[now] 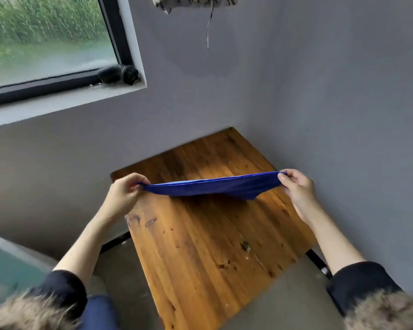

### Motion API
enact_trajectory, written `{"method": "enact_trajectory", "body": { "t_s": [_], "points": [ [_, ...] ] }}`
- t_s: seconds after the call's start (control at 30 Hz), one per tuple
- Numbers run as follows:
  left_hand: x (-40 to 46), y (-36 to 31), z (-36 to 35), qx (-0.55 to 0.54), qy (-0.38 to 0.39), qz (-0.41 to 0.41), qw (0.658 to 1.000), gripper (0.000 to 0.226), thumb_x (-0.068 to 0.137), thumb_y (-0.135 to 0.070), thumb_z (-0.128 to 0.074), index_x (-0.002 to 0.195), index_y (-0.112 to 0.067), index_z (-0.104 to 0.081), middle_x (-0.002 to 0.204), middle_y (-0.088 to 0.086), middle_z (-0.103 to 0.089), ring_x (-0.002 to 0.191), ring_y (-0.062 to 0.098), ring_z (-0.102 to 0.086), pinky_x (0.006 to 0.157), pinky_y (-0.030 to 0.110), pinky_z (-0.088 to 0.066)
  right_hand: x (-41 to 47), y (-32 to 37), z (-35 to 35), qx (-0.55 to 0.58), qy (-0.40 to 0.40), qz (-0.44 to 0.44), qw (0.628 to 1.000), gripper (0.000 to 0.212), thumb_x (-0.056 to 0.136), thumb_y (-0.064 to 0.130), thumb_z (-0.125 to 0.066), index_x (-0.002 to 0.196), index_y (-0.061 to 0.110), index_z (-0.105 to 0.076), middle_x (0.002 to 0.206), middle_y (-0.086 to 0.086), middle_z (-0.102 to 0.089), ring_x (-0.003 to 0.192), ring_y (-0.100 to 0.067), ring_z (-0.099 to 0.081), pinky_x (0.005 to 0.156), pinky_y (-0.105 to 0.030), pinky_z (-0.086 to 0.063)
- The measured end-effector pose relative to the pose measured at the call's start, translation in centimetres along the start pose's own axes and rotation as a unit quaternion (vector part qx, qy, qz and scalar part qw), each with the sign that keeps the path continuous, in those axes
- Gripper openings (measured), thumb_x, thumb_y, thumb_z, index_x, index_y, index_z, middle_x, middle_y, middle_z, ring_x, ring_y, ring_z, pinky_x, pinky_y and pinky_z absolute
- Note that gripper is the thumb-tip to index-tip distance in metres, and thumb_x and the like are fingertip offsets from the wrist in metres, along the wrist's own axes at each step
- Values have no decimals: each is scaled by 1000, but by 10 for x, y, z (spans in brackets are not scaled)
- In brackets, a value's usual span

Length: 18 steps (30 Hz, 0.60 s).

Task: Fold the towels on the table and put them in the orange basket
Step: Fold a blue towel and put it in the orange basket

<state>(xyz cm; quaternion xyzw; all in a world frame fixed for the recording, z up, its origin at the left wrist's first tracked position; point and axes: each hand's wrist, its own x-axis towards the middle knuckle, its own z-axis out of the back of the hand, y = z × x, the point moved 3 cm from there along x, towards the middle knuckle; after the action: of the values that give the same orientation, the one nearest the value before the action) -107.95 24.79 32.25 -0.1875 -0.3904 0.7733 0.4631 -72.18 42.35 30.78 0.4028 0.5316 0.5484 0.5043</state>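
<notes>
The person holds a blue towel (215, 188) stretched in the air above the far half of the wooden table (208, 246), the left hand (123, 192) pinching its end at about nine o'clock of the cloth and the right hand (296, 186) pinching the opposite end at three o'clock. Both grips are narrow, thumb against fingers on a small bit of fabric. The towel sags slightly in the middle, with a loose flap hanging toward five o'clock. That flap is the likely trouble: if the cloth is laid down as it hangs, the layers could land uneven and the fold come out skewed. A pinch this small could also slip under tension, dropping one end. The orange basket is not in view, so the carry to it cannot be judged.
</notes>
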Motion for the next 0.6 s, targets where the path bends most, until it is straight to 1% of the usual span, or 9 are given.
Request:
{"method": "enact_trajectory", "body": {
  "t_s": [0.07,0.1,0.2,0.3,0.37,0.43,0.5,0.57,0.6],
  "points": [
    [-24,28,-19,15,36,46,998,30,82,13,-46,81,-11,-64,82,8,-64,75,22,-54,66,22,-40,-20,-37,1,-12,22,-49,999,15,92,6,-52,85,17,-59,83,-2,-65,79,-13,-60,82,-25,-48],
    [-36,41,-29,23,62,67,996,29,82,13,-47,81,-10,-64,84,9,-65,77,23,-55,70,25,-42,-30,-54,3,-26,28,-73,997,15,92,6,-53,84,17,-59,82,-3,-64,77,-13,-60,80,-24,-47],
    [-70,81,-53,47,165,127,977,26,78,12,-48,78,-7,-66,82,14,-66,81,31,-58,77,37,-45,-57,-100,9,-83,33,-147,985,15,90,7,-55,80,17,-59,80,-4,-64,71,-11,-58,71,-21,-45],
    [-99,111,-69,28,245,172,954,36,74,13,-45,71,-17,-65,77,8,-66,75,23,-56,75,34,-45,-77,-134,16,-116,44,-199,972,17,89,4,-57,76,15,-60,78,-5,-63,69,-12,-56,67,-23,-44],
    [-113,125,-77,9,256,196,947,39,76,13,-44,72,-21,-64,77,5,-66,75,20,-55,75,33,-44,-85,-150,19,-128,50,-218,966,17,89,3,-56,76,14,-60,78,-6,-63,72,-15,-55,69,-26,-43],
    [-119,134,-84,-4,246,210,946,38,79,11,-45,76,-22,-64,81,5,-67,79,24,-58,77,37,-47,-88,-160,20,-139,45,-227,963,16,89,5,-56,77,15,-60,77,-3,-63,73,-16,-55,67,-25,-42],
    [-117,140,-91,-18,225,221,949,34,84,9,-46,82,-21,-62,90,7,-68,86,29,-61,83,44,-51,-84,-167,19,-146,35,-229,962,15,89,6,-56,78,16,-60,77,-2,-64,74,-17,-55,67,-25,-43],
    [-109,143,-97,-44,194,227,954,33,87,6,-47,83,-23,-60,94,7,-67,89,29,-61,86,51,-51,-77,-174,17,-144,18,-232,962,15,89,7,-55,79,17,-60,81,-4,-65,77,-18,-56,73,-31,-43],
    [-103,144,-100,-50,176,225,957,33,88,5,-46,83,-25,-60,95,7,-67,88,29,-61,86,52,-50,-73,-177,16,-140,9,-232,963,15,89,8,-55,79,18,-60,83,-5,-65,79,-18,-56,76,-33,-43]
  ]
}}
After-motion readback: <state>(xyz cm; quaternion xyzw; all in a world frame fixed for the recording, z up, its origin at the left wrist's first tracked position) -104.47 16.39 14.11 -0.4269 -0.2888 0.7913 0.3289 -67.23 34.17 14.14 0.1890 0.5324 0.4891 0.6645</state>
